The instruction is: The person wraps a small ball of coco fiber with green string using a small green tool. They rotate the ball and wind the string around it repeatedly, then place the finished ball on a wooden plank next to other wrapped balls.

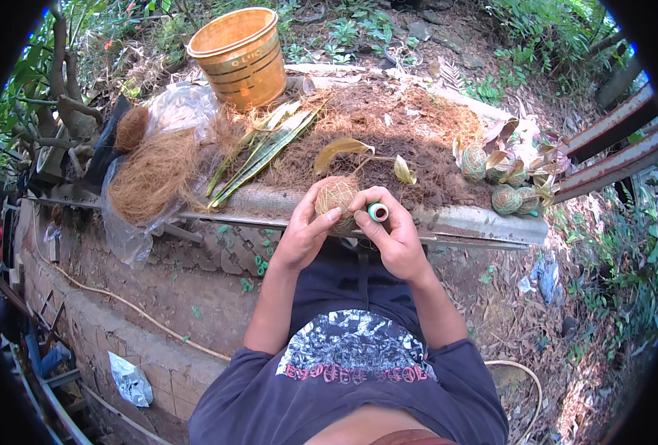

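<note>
A ball of brown coconut fibre wound with thread (337, 196) is in my left hand (307, 225), its fingers and thumb around the ball's left side. From the ball's top a plant with yellowed leaves (340, 151) leans away over the soil. My right hand (391, 236) holds a spool of green thread (378, 212) in its curled fingers, while its thumb and index fingertip meet at the ball's right side. Several similar wrapped balls (507, 199) with purplish leaves lie at the bench's right end.
Loose coconut fibre (153, 178) rests on clear plastic at the left. An orange bucket (254, 72) stands at the back, near long green leaves (276, 144). Dark soil (429, 150) covers much of the corrugated sheet (473, 219). Rusty metal bars (612, 161) jut in at the right.
</note>
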Motion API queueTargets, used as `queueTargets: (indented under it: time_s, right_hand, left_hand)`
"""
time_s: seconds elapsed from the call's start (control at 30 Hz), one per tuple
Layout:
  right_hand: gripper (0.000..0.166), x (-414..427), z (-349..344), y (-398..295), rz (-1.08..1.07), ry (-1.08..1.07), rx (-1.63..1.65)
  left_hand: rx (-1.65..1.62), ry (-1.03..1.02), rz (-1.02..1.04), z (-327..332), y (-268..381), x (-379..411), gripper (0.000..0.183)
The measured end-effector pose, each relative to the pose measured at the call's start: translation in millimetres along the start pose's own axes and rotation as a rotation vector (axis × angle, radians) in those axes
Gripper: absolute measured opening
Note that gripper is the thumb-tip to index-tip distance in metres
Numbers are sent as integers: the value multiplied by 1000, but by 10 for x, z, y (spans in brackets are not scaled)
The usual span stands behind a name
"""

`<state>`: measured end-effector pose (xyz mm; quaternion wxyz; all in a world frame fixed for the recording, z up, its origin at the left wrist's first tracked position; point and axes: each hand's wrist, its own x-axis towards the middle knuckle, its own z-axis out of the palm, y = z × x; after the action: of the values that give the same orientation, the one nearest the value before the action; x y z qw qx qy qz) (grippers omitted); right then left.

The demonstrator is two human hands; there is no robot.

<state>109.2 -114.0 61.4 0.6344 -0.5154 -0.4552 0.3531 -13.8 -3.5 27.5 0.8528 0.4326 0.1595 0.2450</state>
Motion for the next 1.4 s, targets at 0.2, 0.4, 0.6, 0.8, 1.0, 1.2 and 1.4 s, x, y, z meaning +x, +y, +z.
queueTargets:
  time_s: [0.2, 0.4, 0.6, 0.8, 1.0, 1.2, 1.4]
  right_hand:
    - [12, 27, 21, 51, 47, -57, 151]
    - [12, 68, 32, 151, 33, -28, 192]
    - [12, 151, 48, 135, 25, 16, 327]
    - [14, 106, 142, -51, 39, -42, -26]
    - [15, 31, 233, -47, -188, -164, -335]
    - [17, -105, 285, 53, -287, -268, -376]
    - [16, -140, 283, 93, -272, -256, -306]
  left_hand:
    - [-20, 106, 39, -6, -165, 36, 54]
    - [-121, 107, 98, -43, -179, 31, 55]
    - [-90, 71, 161, -53, -201, 58, 59]
    - [-42, 211, 170, -27, -235, 122, 43]
    - [-189, 72, 154, 9, -49, 94, 42]
    - [-282, 163, 247, 112, 5, 97, 36]
    - [-389, 89, 234, 160, 35, 75, 38]
